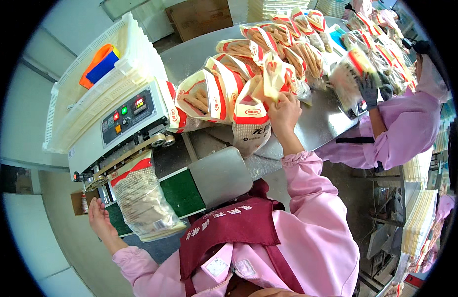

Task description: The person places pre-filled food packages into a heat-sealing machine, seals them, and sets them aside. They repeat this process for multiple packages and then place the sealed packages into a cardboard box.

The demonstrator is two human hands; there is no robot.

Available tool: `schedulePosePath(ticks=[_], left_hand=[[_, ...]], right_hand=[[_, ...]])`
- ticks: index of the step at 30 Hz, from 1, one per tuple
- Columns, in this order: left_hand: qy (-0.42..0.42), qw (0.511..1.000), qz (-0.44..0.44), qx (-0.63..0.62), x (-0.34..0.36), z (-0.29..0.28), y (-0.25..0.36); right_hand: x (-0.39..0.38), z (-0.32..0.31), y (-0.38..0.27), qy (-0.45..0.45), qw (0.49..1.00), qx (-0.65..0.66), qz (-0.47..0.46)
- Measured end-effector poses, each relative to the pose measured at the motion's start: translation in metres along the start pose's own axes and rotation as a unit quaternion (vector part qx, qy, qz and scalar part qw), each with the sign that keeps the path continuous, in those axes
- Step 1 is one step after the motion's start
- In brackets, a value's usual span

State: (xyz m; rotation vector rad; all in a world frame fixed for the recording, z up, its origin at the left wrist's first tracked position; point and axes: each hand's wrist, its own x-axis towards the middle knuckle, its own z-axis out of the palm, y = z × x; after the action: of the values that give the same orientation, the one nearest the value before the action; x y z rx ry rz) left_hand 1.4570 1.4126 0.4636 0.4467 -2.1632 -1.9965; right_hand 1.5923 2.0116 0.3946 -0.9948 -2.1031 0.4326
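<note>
My right hand [284,115] pinches the upper edge of a white-and-red plastic food bag [251,116] at the near side of the metal table. Several similar bags, open at the top with tan sticks inside, stand close behind it. My left hand [101,219] has its fingers stretched out and holds nothing. It is beside the left end of a band sealing machine [130,121]. Just right of that hand, another filled bag [149,200] lies across the green conveyor belt [182,190], its red top edge at the sealer's guide.
White plastic crates [98,54] stand behind the sealer, with an orange and blue item [101,64] inside. At the right, a co-worker in a pink sleeve and dark gloves [370,89] holds a bag. A cardboard box [199,19] sits beyond the metal table [189,52].
</note>
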Motion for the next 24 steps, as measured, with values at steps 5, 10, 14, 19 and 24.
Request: schedulePosePath(ticks=[5, 10, 14, 19, 24], left_hand=[[-0.073, 0.997, 0.03, -0.028, -0.035, 0.039, 0.018], [-0.171, 0.984, 0.041, 0.021, -0.075, 0.098, 0.043], [-0.309, 0.949, 0.039, 0.041, -0.1, 0.153, 0.058], [-0.468, 0.871, 0.114, -0.095, -0.139, 0.203, 0.093], [-0.538, 0.814, 0.085, -0.201, -0.123, 0.198, 0.054]], right_hand=[[0.005, 0.003, 0.043, 0.068, 0.954, 0.281, 0.077], [0.01, -0.081, 0.014, 0.102, 0.858, 0.503, 0.001], [0.004, -0.153, -0.037, 0.085, 0.777, 0.623, -0.026], [-0.036, -0.195, -0.099, 0.012, 0.704, 0.709, -0.044], [-0.061, -0.16, -0.115, -0.194, 0.733, 0.648, -0.064]])
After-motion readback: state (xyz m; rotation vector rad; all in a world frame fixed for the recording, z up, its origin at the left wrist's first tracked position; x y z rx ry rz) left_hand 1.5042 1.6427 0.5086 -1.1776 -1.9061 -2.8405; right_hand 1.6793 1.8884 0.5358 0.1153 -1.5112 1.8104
